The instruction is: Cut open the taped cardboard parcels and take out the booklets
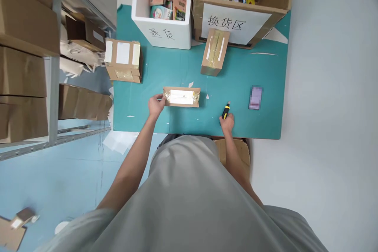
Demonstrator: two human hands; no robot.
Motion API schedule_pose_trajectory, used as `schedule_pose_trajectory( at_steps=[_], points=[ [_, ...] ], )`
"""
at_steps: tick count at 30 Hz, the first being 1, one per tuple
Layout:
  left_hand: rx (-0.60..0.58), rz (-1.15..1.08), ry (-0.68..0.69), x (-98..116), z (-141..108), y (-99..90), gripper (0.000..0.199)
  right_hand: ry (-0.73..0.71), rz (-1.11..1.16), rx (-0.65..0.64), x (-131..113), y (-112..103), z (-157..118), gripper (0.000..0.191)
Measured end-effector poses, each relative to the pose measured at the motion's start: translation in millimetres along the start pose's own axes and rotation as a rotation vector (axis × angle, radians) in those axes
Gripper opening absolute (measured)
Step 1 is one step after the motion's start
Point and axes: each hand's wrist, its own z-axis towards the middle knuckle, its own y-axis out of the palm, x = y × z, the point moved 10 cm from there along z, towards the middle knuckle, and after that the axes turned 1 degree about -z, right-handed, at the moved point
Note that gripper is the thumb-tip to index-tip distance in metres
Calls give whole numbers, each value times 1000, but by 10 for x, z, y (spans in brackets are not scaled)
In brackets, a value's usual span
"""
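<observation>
My left hand (pixel 156 105) grips the left end of a long narrow cardboard box (pixel 181 97), with its thumb and fingers closed at the edge. A white label and shiny tape cover the side of the box that faces up. Near the front edge of the green table, my right hand (pixel 227 123) is wrapped around a black and yellow utility knife (pixel 226 110). The knife points away from me, apart from the box. Whether its blade is out is too small to tell.
A taped carton (pixel 215 53) stands behind, by a large open cardboard box (pixel 273 15) of books. Beside that is a white foam box (pixel 171 33) with booklets. Another carton (pixel 124 61) sits at the left edge. A blurred purple rectangle (pixel 255 97) lies right. Shelving (pixel 54 98) stands left.
</observation>
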Motion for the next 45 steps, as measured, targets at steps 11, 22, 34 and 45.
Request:
schedule_pose_trajectory(
  at_steps=[11, 22, 34, 45],
  points=[
    [-171, -83, 101, -321, -346, -171, 34, -420, -42, -158, -1333, -157, -682, 38],
    [-339, -116, 150, -725, -625, -592, 41, -925, -647, -369, -2748, 343, -2010, 59],
    [-399, -114, 285, -640, -585, -519, 43, -972, -1093, -401, -3200, 502, -2259, 56],
    [-356, -49, 270, -650, -577, -486, 45, -1134, -1136, -391, -3372, 536, -2290, 54]
  ],
)
